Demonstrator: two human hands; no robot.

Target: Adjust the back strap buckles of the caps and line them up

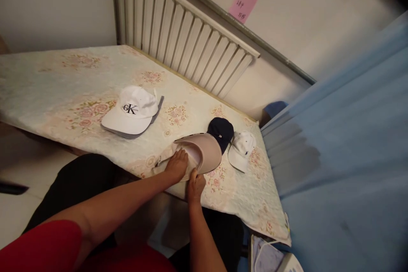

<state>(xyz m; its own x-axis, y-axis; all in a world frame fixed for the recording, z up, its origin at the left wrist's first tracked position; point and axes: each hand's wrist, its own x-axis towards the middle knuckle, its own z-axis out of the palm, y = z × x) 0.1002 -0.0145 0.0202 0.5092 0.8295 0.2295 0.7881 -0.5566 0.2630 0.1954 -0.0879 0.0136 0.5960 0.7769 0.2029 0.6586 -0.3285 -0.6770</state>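
A beige cap (204, 151) lies upside down near the front edge of the floral mattress (63, 76), its brim curving up. My left hand (177, 165) presses flat on the cap's crown, fingers together and stretched. My right hand (195, 185) grips the cap's near edge with thumb and fingers pinched. Right behind it sit a dark navy cap (221, 131) and a small white cap (241, 149). Further left rests a white cap with a black logo (132, 110), stacked on a grey one (157, 112).
A white ribbed radiator (185, 29) runs along the wall behind the mattress, with a pink note (242, 5) above it. A blue curtain (344, 144) hangs at the right. White items (270, 257) lie on the floor at the lower right.
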